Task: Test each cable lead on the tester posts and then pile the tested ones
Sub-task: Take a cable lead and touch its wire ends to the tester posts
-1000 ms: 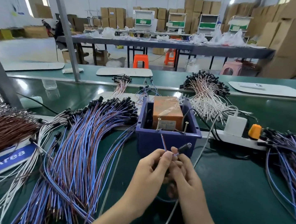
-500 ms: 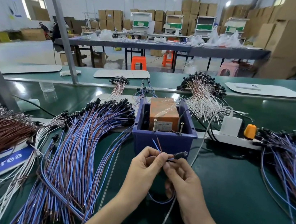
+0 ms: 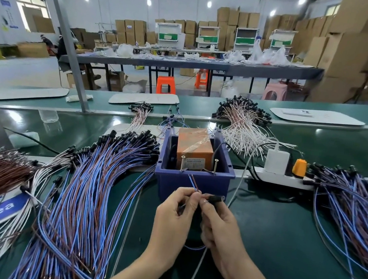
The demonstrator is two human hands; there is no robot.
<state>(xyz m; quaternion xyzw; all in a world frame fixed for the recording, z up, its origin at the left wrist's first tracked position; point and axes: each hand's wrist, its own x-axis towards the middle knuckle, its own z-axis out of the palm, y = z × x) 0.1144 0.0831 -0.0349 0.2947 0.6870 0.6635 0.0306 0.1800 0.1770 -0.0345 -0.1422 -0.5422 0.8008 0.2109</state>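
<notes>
Your bare forearms come up from the lower edge and converge, so your hands meet at the fingertips. Your left hand (image 3: 174,210) is curled, thumb and forefinger pinching the wire ends of the cable lead (image 3: 192,182). Your right hand (image 3: 219,226), also curled, pinches its black plug end.

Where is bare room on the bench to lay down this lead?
Bare green mat lies right of the right hand, between the power strip behind and the right pile of leads. Left of the blue bin it is crowded: the left pile of leads covers the mat.
</notes>
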